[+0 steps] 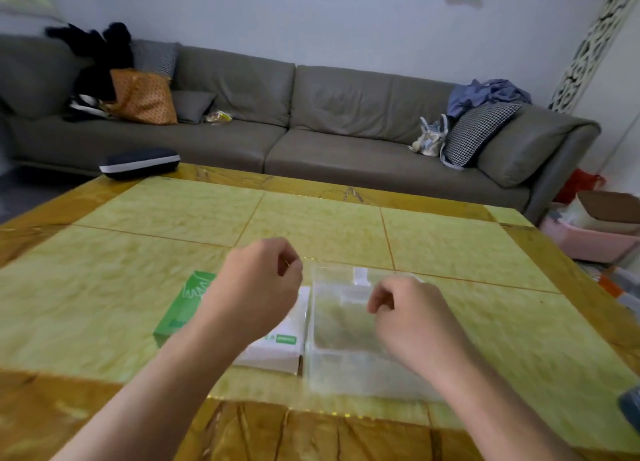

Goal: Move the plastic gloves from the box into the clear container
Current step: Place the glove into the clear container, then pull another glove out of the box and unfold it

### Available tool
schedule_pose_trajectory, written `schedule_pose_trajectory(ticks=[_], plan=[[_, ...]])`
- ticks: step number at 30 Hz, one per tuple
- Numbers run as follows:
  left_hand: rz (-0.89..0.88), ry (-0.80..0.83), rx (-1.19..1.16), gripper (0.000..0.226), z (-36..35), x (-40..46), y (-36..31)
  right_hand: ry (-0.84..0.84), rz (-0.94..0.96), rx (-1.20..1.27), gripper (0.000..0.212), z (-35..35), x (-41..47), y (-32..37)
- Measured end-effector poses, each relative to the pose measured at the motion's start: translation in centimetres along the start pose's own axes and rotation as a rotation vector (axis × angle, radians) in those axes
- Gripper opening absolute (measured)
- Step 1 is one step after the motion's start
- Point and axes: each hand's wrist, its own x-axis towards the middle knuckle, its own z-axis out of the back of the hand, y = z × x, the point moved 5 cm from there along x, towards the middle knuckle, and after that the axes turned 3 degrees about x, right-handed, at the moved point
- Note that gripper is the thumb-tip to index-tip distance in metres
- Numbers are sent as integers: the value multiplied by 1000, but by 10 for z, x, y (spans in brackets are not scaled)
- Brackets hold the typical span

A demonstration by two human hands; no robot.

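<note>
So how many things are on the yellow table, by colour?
Green and white: 1, the glove box
Clear: 1, the container
Dark blue with a white stripe: 1, the case
Total: 3

A dark thing at the right edge is cut off, so I left it out. Both hands hover above and hold nothing I can see.

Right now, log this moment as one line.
left hand: curled, over glove box | right hand: curled, over clear container | gloves in hands: cannot tell | box beside container on table
</note>
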Motion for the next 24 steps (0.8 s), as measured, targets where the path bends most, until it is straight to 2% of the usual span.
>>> schedule_pose_trajectory(ticks=[3, 6, 14, 19, 24], plan=[[54, 85, 189, 11, 10, 2, 43, -53, 58, 33, 32, -3, -6, 12], [8, 176, 287, 14, 4, -4, 64, -77, 114, 26, 33, -7, -9, 23], [-75, 115, 298, 12, 4, -8, 65, -93, 223, -10, 31, -19, -15, 33], [-59, 139, 248, 9, 3, -10, 65, 43, 577, -265, 37, -44, -34, 65], [-18, 118, 188, 11, 6, -8, 70, 177, 679, -360, 32, -71, -50, 79]])
